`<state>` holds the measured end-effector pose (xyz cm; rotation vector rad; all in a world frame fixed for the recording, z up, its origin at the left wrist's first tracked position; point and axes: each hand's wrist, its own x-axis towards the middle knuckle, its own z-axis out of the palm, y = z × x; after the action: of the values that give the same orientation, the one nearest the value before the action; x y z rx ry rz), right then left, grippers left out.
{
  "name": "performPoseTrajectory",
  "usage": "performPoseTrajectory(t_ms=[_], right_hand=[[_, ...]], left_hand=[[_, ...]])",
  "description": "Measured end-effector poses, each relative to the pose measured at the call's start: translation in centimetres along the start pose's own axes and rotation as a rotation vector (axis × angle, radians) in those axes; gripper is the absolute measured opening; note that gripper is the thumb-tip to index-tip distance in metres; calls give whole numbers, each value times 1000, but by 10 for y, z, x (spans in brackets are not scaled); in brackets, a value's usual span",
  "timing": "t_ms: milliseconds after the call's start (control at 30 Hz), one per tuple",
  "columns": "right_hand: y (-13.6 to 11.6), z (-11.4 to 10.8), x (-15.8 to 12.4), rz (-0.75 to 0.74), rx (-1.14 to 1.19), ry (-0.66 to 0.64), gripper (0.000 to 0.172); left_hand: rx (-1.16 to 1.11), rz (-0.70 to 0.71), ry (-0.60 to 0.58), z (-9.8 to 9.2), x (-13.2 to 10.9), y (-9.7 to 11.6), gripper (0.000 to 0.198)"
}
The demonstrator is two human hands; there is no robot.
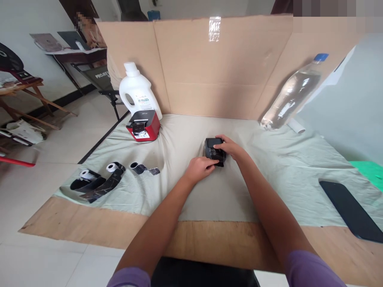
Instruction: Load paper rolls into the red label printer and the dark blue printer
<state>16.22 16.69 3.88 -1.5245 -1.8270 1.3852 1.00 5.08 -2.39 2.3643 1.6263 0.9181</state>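
Both hands are on the small black plastic box (pixel 214 151), right of the red-and-black desktop printer (pixel 143 125) on the cloth-covered counter (pixel 269 179). The left hand (pixel 200 169) grip pinches its near edge; the right hand (pixel 230 148) grip clamps its top. Three black film rolls (pixel 115 175) lie loose before the printer, none in hand.

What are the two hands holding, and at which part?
Both grip a small black device: left hand on its near edge, right hand over its right side.

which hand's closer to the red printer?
Left. The left hand lies to the right of the red printer, apart from it; the right hand is farther right. Both hold the small black device.
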Motion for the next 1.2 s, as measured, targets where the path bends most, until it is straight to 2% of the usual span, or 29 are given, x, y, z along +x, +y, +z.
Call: performPoseTrajectory(t_ms=[267,333,433,500,567,633,667,800,1000,1200], right_hand=[[1,-3,-3,19,50,-18,66],[1,-3,-3,28,62,-24,67],[1,-3,-2,29,68,-26,68],[2,-4,-2,15,69,-37,68],[6,-7,-1,-10,68,-64,69],[11,-13,2,-41,67,-108,72],[14,-16,3,-54,72,-132,73],[20,-25,4,-65,110,-183,74],[16,-23,2,-24,86,-155,83],[22,-27,4,-32,130,-163,83]], left_hand=[[-36,-15,32,1,-2,1,34],[-98,-130,116,1,2,1,38],[-276,-415,257,-5,16,-7,41],[-469,-593,178,-14,32,-16,47],[-657,-729,-17,-27,48,-24,56],[-762,-813,-182,-40,62,-29,62],[-778,-841,-222,-45,67,-30,65],[-757,-882,-291,-53,80,-29,72],[-822,-873,-332,-43,82,-32,50],[-856,-808,-359,-40,78,-43,52]])
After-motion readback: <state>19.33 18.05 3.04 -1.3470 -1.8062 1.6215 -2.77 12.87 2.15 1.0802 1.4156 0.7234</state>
